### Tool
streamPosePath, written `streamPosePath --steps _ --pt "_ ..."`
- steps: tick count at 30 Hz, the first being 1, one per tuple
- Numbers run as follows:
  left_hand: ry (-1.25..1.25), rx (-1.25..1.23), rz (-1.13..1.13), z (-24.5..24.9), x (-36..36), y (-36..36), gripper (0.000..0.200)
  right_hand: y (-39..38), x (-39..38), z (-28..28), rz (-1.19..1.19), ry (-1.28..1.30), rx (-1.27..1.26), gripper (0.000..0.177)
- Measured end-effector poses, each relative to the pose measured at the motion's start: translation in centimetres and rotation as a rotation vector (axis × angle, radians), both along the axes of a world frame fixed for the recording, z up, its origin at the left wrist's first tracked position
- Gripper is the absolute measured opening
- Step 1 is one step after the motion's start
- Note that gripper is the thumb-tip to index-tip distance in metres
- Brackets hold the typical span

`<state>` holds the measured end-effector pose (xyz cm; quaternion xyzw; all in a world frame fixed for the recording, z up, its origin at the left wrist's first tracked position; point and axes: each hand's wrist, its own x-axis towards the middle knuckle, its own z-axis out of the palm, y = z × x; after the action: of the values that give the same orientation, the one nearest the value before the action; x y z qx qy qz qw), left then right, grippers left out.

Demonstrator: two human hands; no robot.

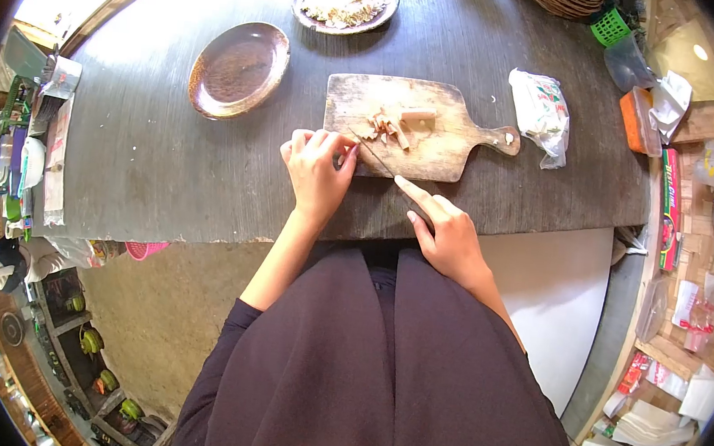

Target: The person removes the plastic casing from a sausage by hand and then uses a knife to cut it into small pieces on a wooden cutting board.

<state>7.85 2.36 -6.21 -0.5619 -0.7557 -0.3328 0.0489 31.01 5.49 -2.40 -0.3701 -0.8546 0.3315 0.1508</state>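
Observation:
My right hand (pixel 445 231) grips a knife (pixel 378 159) by its handle, the index finger stretched along the top of the blade. The blade slants up and left over the near edge of a wooden cutting board (pixel 444 150). Close to the knife's tip, my left hand (pixel 319 169) is closed at the board's near left corner, thumb and fingers together. What it holds, if anything, is hidden. On the board lie small cut brown pieces (pixel 382 126) in a loose heap, beside a longer pale-brown chunk (pixel 418 114).
An oval brown plate (pixel 238 72) stands left of the board. Behind is another brown plate (pixel 300 16) heaped with pale shreds (pixel 342 1). A white plastic bag (pixel 540 116) lies right of the board's handle. An orange container (pixel 638 120) and a green basket (pixel 610 28) are along the right side.

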Motion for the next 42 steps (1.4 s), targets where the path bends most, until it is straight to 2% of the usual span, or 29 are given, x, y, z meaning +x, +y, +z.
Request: streamPosePath --steps 17,19,26,28,31,42 --pt "-0.002 0.003 -0.001 -0.1 -0.1 -0.2 0.011 -0.4 0.4 0.5 0.016 -0.017 -0.001 0.059" --pt "-0.003 -0.013 -0.008 -0.2 -0.2 -0.3 0.009 -0.5 0.0 0.6 -0.008 -0.094 -0.043 0.057" --pt "-0.002 -0.019 0.001 0.0 -0.1 -0.5 0.009 -0.4 -0.8 0.0 -0.016 -0.068 -0.046 0.058" --pt "-0.016 -0.014 -0.001 0.2 0.0 -0.6 0.008 -0.5 -0.6 -0.9 -0.028 0.003 0.037 0.059" --pt "-0.002 -0.013 0.005 0.1 0.0 -0.7 0.009 -0.5 -0.1 -0.6 -0.020 0.040 0.019 0.060" --pt "-0.007 -0.007 0.006 -0.1 0.0 -0.7 0.009 -0.8 0.7 1.0 0.003 -0.015 -0.045 0.058"
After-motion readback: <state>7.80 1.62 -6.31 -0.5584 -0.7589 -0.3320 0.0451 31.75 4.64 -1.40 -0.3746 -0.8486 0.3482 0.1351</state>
